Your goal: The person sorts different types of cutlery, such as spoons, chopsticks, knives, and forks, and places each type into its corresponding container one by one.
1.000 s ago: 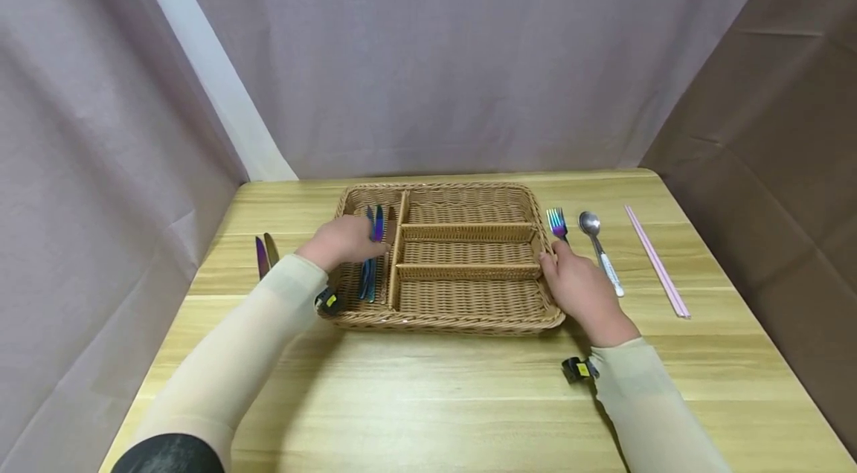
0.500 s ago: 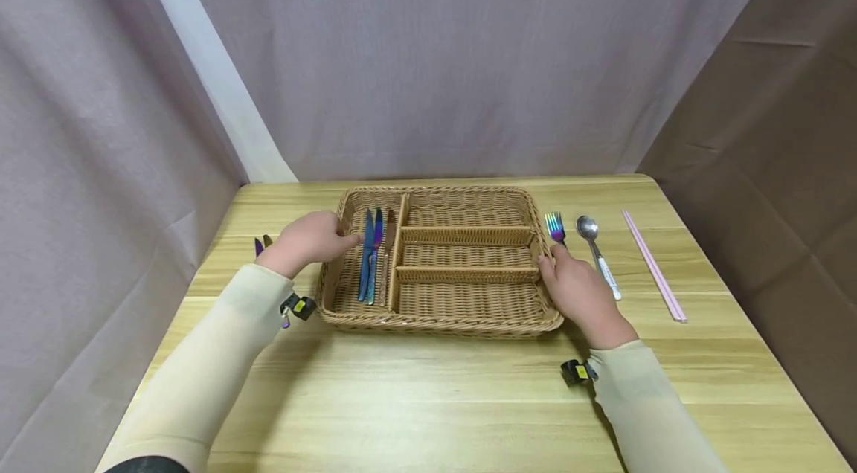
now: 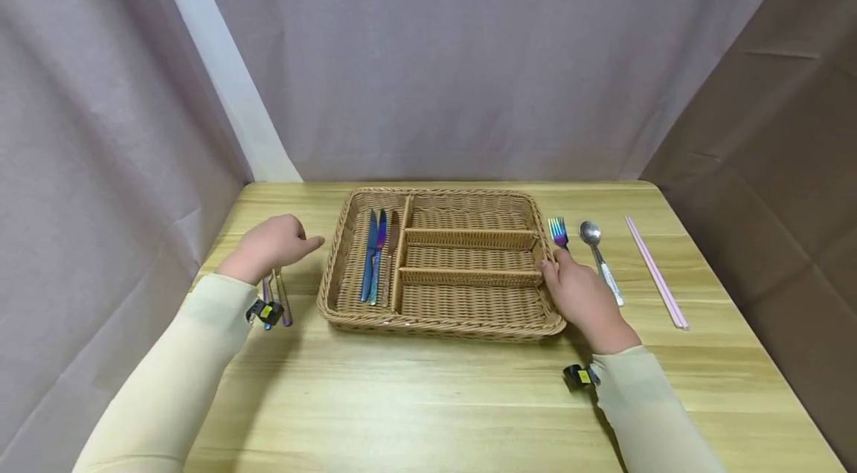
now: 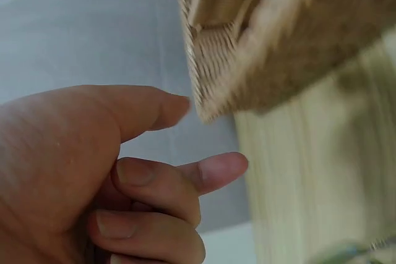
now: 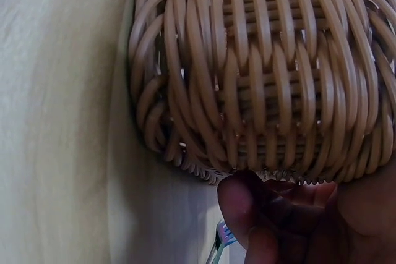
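Centrally on tabletop (image 3: 428,399), wicker tray (image 3: 469,320); right hand (image 3: 581,296) grips its 3 o'clock rim; left hand (image 3: 271,244) loose, holding nothing, over knives (image 3: 281,302) at 9 o'clock; no readable writing.

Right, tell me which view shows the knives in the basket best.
The head view: the knives lie side by side in the left compartment of the wicker basket, fully visible. The left wrist view shows only a blurred basket corner, the right wrist view only its outer weave; neither shows the knives.
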`<state>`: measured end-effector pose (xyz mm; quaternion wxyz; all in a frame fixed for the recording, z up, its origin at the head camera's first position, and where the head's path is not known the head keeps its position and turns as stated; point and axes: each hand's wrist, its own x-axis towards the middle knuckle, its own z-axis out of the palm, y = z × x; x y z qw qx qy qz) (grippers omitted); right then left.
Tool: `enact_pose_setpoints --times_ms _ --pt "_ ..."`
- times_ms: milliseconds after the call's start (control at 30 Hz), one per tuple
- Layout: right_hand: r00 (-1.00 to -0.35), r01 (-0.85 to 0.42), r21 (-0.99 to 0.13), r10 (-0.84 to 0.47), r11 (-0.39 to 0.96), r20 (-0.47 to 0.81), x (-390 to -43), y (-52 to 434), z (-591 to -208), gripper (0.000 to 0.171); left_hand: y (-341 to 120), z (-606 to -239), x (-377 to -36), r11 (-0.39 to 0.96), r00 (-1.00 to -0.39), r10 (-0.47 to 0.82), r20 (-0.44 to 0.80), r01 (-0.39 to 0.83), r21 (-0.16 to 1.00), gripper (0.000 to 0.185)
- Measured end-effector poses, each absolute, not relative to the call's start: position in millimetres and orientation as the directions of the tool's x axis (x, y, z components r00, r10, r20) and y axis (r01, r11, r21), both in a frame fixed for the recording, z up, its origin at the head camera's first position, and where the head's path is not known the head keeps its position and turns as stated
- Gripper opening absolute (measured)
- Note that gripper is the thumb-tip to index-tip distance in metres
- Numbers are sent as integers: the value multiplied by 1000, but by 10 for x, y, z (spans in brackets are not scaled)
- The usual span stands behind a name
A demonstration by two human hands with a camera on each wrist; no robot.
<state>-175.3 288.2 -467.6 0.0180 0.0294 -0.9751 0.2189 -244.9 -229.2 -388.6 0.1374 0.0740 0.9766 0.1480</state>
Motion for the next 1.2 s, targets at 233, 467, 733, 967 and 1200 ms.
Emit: enact_pose_setpoints --times_ms 233,467,733,967,1200 --pt "-998 -56 -426 -43 903 39 -1751 2878 -4678 61 -2569 -3983 -2369 957 -932 189 -311 103 272 51" --pt "-998 -57 -424 -43 904 42 -1744 2885 -4672 59 -2743 -4160 -2308 960 -896 199 -398 97 261 43" --pt "-998 -58 -428 -49 902 32 -1760 2884 -4676 60 -2844 -4361 -2289 947 -884 200 -423 64 314 38" --pt "-998 -59 -425 -51 903 30 -1759 2883 -4673 60 -2875 -4427 -2284 942 -894 189 -407 49 331 36" --pt "-998 -61 -425 -52 903 35 -1751 2885 -4669 59 -2891 -4480 -2290 942 -896 167 -410 22 336 38"
